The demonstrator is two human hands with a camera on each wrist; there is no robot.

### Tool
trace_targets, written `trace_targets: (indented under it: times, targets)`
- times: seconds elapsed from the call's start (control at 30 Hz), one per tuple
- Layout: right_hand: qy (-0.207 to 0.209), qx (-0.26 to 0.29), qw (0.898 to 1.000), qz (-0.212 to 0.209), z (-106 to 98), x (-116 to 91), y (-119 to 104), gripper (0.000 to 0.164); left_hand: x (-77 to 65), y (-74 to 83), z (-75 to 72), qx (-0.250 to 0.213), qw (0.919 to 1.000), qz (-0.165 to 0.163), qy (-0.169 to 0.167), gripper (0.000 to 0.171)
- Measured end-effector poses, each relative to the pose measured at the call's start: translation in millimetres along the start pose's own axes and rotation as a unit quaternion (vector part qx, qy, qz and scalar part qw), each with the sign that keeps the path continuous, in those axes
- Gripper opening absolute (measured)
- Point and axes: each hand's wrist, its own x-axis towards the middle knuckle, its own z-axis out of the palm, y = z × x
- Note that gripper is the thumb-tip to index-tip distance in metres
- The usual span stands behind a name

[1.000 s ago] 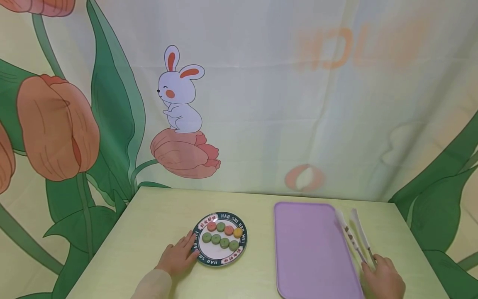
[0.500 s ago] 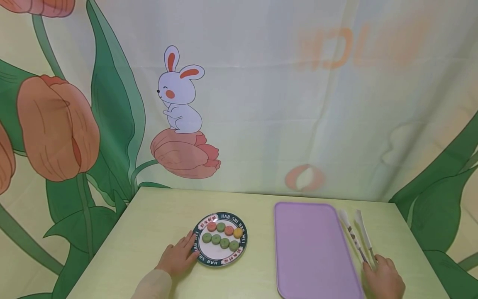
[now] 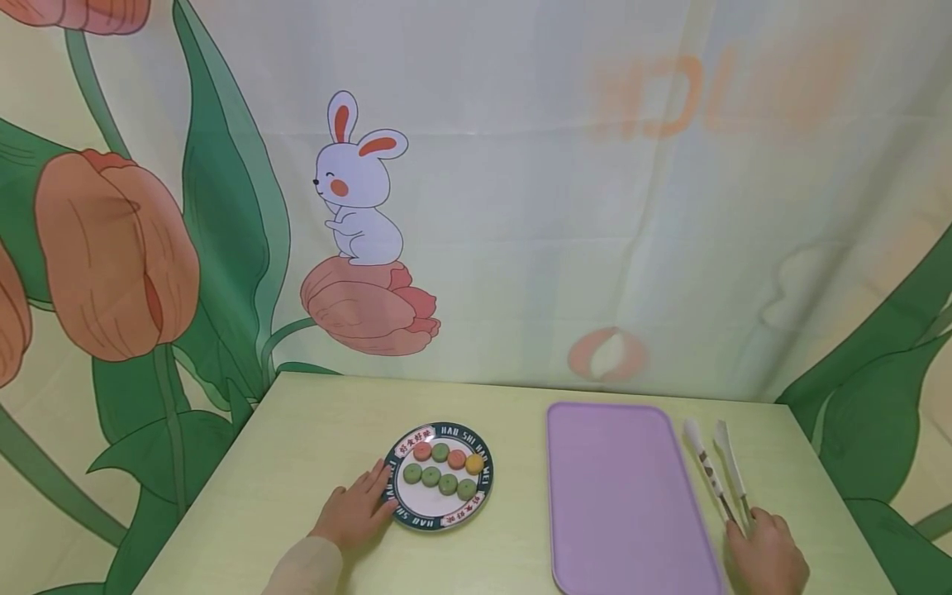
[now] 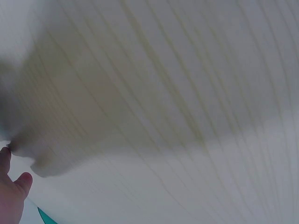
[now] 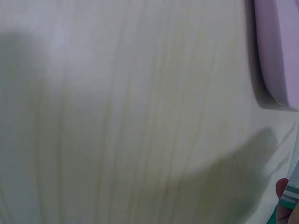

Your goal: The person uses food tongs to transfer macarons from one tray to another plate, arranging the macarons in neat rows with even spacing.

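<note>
My left hand point(image 3: 355, 510) lies at the left rim of a round plate point(image 3: 427, 522) with a dark lettered border, its fingers extended and touching the edge. Two rows of small round sweets point(image 3: 448, 483) sit on the plate, mostly green, with a few pink and one yellow. In my right hand point(image 3: 768, 554) is a pair of tongs point(image 3: 712, 475) with pale tips, its two arms spread apart and nothing between them. The tongs point away from me, just right of a purple tray point(image 3: 628, 496). Only part of each hand shows in the wrist views.
The plate and tray stand apart on a pale wood-grain table point(image 3: 513, 504). Behind the table's far edge hangs a curtain point(image 3: 506, 248) printed with tulips and a white rabbit. In the right wrist view the tray's pink-looking rim point(image 5: 278, 56) is at upper right.
The tongs have shifted slightly to the right, away from the tray's edge, with my right hand staying nearly in place. My left hand and the plate have not moved.
</note>
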Motion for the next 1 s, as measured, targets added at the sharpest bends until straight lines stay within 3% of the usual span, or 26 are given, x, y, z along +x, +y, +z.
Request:
trace_targets:
  times: [0.3, 1.0]
  targets:
    - [0.026, 0.005, 1.000, -0.007, 8, -2, 1, 0.043, -2.1, 2.4, -4.1, -0.003, 0.9999, -0.004, -0.009, 0.064]
    - [0.039, 0.002, 0.999, 0.005, 16, -1, 1, 0.040, -1.5, -0.9, -0.7, 0.004, 1.0000, -0.001, -0.004, 0.064]
